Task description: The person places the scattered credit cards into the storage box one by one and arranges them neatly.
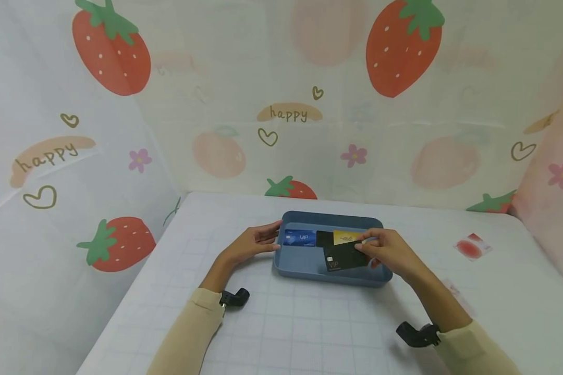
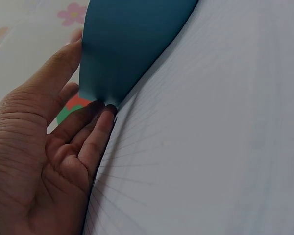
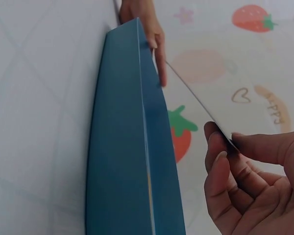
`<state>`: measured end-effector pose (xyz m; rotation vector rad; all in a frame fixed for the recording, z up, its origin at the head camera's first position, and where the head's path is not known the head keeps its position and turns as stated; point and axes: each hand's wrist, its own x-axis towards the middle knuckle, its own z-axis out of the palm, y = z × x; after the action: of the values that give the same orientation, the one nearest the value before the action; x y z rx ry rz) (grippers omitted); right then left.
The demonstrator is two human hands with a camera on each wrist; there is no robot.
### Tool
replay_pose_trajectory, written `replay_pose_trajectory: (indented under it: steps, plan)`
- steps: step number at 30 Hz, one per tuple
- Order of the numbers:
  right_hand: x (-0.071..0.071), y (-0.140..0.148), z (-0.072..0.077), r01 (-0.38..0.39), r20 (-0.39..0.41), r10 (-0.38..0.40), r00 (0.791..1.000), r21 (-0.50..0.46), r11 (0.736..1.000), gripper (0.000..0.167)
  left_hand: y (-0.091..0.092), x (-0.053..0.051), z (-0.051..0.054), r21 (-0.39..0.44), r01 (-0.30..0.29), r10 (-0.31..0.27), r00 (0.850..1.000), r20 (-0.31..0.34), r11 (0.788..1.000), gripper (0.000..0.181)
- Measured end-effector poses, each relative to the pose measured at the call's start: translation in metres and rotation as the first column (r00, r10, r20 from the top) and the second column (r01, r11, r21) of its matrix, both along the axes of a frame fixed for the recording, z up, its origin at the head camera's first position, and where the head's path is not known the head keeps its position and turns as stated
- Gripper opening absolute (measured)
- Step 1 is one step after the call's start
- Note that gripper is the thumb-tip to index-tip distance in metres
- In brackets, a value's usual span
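Observation:
A black VIP card is pinched by its right end between the thumb and fingers of my right hand. In the right wrist view this card is seen edge-on, raised above the tray's rim. Below it lies a shallow blue tray. My left hand grips the tray's left end; in the left wrist view the thumb reaches over the rim and other fingers touch the outside wall low down. Inside the tray, a blue VIP card, another black card and a yellow card lie in a row along the back.
The tray stands on a white table covering with a faint grid. A printed red and white patch shows at the right. Behind the table hangs a curtain with strawberries and hearts.

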<state>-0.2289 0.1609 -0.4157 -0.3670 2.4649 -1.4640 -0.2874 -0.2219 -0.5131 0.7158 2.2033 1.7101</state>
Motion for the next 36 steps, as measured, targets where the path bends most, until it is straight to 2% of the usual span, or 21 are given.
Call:
replay_pose_trajectory:
  steps: [5,13,25,36]
  plan:
    - [0.000,-0.006,0.000,-0.003,0.003,0.003,1.000,-0.026,1.000,0.034,0.000,0.001,0.001,-0.003,-0.004,0.004,1.000,0.004,1.000,0.074]
    - [-0.002,-0.013,-0.002,0.017,0.017,-0.017,1.000,-0.017,1.000,0.033,0.001,0.001,0.001,-0.009,-0.010,0.010,1.000,0.005,1.000,0.074]
    - [-0.006,-0.024,-0.008,-0.011,-0.027,0.011,1.000,-0.005,1.000,0.032,0.000,0.001,0.001,0.000,0.006,-0.006,1.000,0.001,1.000,0.075]
    - [-0.010,-0.035,-0.013,0.019,0.007,-0.018,1.000,-0.041,0.999,0.030,0.000,0.002,0.002,-0.005,0.001,-0.001,1.000,-0.002,1.000,0.075]
